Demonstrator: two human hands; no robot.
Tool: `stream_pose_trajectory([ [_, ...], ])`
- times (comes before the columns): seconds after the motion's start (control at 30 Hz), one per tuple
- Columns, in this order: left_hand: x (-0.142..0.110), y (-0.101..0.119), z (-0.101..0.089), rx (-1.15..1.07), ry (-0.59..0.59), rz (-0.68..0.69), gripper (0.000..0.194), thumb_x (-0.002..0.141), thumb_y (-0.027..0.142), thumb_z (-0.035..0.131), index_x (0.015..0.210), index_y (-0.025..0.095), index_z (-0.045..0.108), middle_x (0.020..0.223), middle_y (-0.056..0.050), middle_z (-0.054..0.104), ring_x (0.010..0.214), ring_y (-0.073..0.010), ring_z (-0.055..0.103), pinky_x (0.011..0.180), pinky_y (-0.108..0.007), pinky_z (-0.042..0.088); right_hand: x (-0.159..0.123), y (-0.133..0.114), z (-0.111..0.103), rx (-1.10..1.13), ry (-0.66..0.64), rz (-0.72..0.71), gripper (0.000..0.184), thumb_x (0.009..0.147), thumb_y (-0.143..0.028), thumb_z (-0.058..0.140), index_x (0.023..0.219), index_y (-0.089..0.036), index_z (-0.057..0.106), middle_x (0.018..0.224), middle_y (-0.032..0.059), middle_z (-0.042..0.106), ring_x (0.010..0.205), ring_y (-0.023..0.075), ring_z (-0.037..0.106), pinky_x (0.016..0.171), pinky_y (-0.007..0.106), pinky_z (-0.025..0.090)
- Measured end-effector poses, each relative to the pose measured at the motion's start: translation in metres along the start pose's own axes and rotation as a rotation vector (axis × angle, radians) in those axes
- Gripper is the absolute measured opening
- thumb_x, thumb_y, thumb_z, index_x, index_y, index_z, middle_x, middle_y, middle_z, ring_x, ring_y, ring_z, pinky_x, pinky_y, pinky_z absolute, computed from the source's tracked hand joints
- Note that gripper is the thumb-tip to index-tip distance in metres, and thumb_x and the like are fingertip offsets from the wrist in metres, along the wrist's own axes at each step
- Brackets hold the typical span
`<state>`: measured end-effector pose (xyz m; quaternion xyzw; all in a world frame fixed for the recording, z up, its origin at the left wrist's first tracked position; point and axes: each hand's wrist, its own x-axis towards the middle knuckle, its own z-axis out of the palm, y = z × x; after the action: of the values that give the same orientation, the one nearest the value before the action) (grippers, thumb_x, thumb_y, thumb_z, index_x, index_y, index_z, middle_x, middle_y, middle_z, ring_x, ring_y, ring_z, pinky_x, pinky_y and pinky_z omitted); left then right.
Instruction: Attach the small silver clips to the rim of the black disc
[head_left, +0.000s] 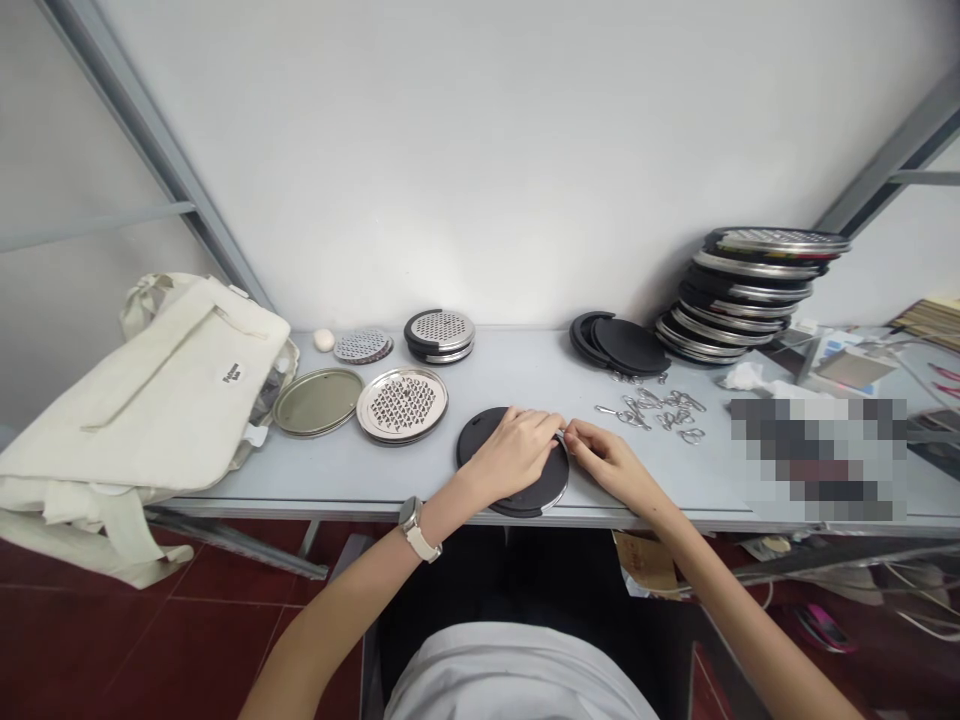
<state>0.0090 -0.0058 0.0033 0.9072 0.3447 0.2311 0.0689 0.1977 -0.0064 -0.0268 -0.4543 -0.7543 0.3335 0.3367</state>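
A black round lid [480,436] with a metal rim lies flat near the front edge of the grey table [525,380]. My left hand [516,448] rests on top of it, fingers curled and pressing at its right rim. My right hand [604,455] meets it there, fingertips pinched on a small metal clip at the lid's edge. Loose metal clips [660,408] lie scattered just right of my hands.
A perforated steel disc [402,404] and a plain steel disc [318,401] lie left. Behind are a small stack of perforated lids [440,334], black discs [621,345] and a tall leaning stack of lids [750,290]. A cream bag [150,390] overhangs the left end.
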Motion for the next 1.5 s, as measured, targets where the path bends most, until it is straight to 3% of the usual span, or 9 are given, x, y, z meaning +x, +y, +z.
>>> stream_pose_trajectory([
  [1.23,-0.0004,0.0013,-0.0002,0.014,-0.001,0.011,0.011,0.095,0.015,0.044,0.105,0.016,0.050,0.102,-0.004,0.063,0.098,-0.0174,0.058,0.091,-0.032,0.036,-0.0003,-0.0009,0.0006,-0.008,0.049,0.032,0.036,0.094,-0.043,0.040,0.067,-0.019,0.040,0.060,-0.0040,0.032,0.058,0.0112,0.032,0.053,0.024,0.029],
  [1.5,0.0001,-0.0004,0.0009,-0.024,0.012,0.011,0.020,0.095,0.010,0.038,0.111,0.017,0.048,0.105,-0.005,0.063,0.101,-0.0182,0.058,0.091,-0.033,0.037,-0.0008,0.0055,0.0003,0.020,0.092,0.051,0.036,0.095,-0.043,0.038,0.067,-0.021,0.035,0.060,-0.0054,0.027,0.055,0.0106,0.030,0.054,0.025,0.027],
])
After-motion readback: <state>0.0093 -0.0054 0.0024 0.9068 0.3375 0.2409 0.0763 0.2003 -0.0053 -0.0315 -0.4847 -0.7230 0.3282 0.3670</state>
